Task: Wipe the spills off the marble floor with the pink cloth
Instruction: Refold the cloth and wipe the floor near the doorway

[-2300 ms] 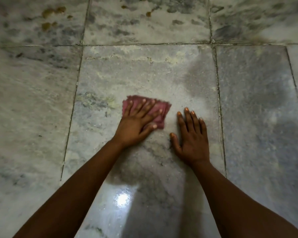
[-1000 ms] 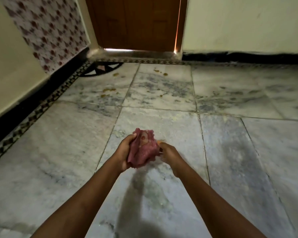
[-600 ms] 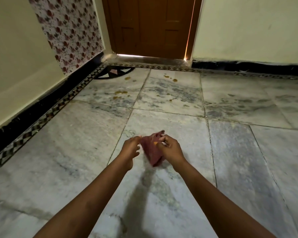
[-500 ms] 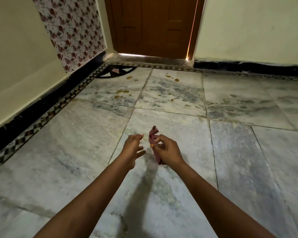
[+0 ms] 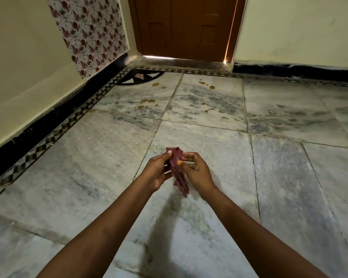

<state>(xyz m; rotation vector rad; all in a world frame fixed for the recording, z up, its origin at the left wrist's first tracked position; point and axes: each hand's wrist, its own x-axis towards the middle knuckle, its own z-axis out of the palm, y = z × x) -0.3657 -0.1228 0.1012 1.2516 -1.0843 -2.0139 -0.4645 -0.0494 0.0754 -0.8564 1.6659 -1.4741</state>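
Note:
The pink cloth [image 5: 178, 173] hangs folded and edge-on in the air above the marble floor [image 5: 88, 167], pinched between both hands. My left hand [image 5: 158, 171] grips its upper left edge with thumb and fingers. My right hand [image 5: 197, 173] holds the other side, thumb pressed on the fabric. Brown-yellow spills [image 5: 147, 101] dot the tiles further ahead, with more drops [image 5: 206, 85] close to the door.
A brown wooden door [image 5: 185, 27] closes the far end. A wall with floral paper [image 5: 92, 33] and a black patterned skirting [image 5: 54, 129] runs along the left. A cream wall [image 5: 299, 31] stands at the right. A dark fan-shaped floor inlay [image 5: 140, 78] fills the left corner.
The cloth was lifted off the floor, where my left hand had pressed it flat. Half a second ago only my right hand held it; now my left hand grips it too.

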